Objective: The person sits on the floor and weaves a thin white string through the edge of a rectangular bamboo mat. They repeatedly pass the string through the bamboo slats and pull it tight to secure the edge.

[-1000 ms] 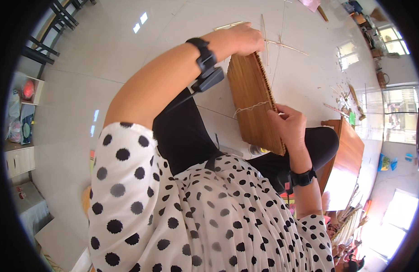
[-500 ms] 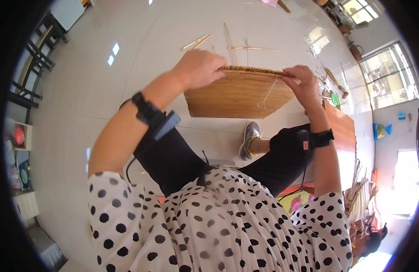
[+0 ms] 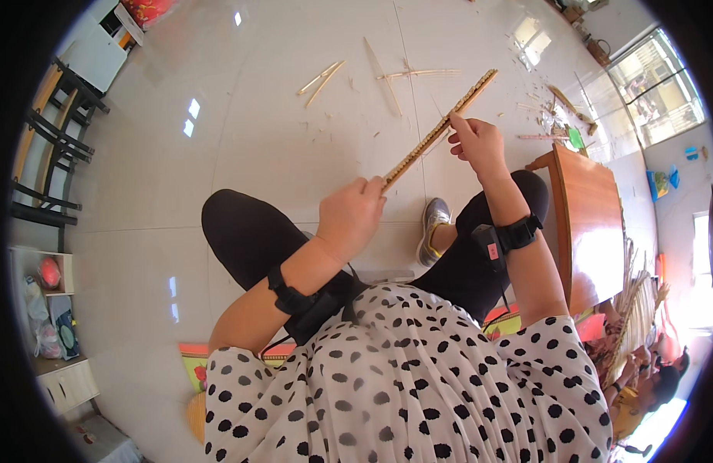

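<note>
A thin, flat brown panel (image 3: 418,150), which looks made of plant fibre, is turned edge-on, so its broad face is hidden. Its pale, ribbed edge slants from lower left to upper right. My left hand (image 3: 350,218) is closed round the lower left end. Farther up the edge, my right hand (image 3: 478,144) pinches the panel between thumb and fingers, and its upper end sticks out beyond that hand. A fine strand shows beside the edge near my right fingers.
Thin sticks (image 3: 323,79) lie on the tiled floor ahead, some crossed. Scraps and a stick (image 3: 571,106) lie at the far right. A wooden table (image 3: 591,224) stands by my right knee. Stacked benches (image 3: 59,139) and a shelf (image 3: 59,270) are on the left. A person (image 3: 649,393) is at the lower right.
The panel has turned from showing its broad face to edge-on, now slanting up to the right. My left hand has moved down and closed on its end; my right hand has shifted slightly left.
</note>
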Motion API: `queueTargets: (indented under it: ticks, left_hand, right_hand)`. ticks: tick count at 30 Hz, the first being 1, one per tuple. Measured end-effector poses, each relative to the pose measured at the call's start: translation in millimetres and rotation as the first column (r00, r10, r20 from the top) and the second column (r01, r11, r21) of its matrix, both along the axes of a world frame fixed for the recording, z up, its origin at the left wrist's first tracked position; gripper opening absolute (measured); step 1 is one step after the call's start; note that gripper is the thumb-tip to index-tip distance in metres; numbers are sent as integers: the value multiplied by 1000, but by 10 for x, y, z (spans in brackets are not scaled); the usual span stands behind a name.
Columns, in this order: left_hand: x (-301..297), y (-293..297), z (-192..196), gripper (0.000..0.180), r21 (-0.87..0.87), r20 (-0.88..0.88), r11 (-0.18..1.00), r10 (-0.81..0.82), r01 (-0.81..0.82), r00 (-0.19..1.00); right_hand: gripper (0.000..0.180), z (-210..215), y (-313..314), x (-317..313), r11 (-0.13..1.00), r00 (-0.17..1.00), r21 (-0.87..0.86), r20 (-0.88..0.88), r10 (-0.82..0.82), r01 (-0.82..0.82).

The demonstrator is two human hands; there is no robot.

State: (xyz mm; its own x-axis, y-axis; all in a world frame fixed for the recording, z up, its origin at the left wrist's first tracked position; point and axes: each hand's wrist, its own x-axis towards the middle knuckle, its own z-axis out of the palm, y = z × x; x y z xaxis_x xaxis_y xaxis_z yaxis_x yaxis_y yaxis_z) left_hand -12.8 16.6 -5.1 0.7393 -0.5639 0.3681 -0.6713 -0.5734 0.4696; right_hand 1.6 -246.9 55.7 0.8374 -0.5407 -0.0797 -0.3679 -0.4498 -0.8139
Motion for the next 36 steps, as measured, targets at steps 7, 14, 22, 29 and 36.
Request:
queueTargets:
  ticks: [7, 14, 22, 29, 36]
  left_hand:
    - [-538, -131, -56, 28, 74, -140, 963, -247, 258, 959]
    - [-30, -495, -8, 22, -521, -293, 841, -339, 148, 894]
    - [144, -1033, 46, 7, -766, -207, 642, -283, 25, 936]
    - [81, -1079, 35, 3, -819, -167, 574, -267, 18, 949]
    - [344, -662, 132, 12, -870, -263, 461, -133, -176, 956]
  right_hand:
    - [51, -63, 53, -243, 992, 999, -121, 36, 28, -23]
    - [39, -66, 181, -397, 976, 987, -212, 134, 89, -59]
    - [32, -180, 465, -594, 902, 953, -433, 271, 134, -4]
    - [30, -152, 625, -630, 850, 962, -525, 255, 100, 51]
    - [29, -152, 563, -634, 752, 986, -647, 164, -29, 129]
